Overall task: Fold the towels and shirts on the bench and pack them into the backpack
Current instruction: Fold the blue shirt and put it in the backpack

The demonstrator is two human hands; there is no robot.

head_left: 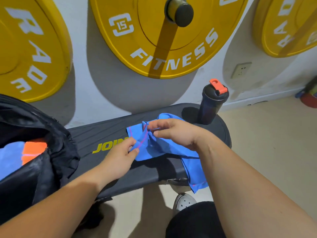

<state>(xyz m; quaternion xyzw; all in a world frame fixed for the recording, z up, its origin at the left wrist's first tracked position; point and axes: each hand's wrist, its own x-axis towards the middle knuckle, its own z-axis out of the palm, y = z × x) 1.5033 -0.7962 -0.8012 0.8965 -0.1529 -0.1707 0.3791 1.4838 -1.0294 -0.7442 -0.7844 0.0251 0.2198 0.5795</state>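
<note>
A black padded bench [96,134] stands against a white wall hung with yellow weight plates [154,48]. On it, the left hand [118,157] pinches the pink-stitched hem of a blue cloth [164,148] between thumb and forefinger, its other fingers curled beneath. The right hand [173,133] is just beyond it, knuckles up, with thumb and curled fingers nipping a bunched fold of the same cloth near its upper edge. The two hands are close together, and both forearms reach in from the bottom of the view.

The cloth lies crumpled on the middle of the bench under the hands, and one end hangs over the near edge. At the left end of the bench sits an open black backpack [56,152], with folded blue fabric [10,157] and orange fabric [33,150] showing inside. A black shaker bottle [212,103] with an orange flip cap stands upright at the far right end, apart from the cloth. A grey shoe [184,201] rests on the floor below.
</note>
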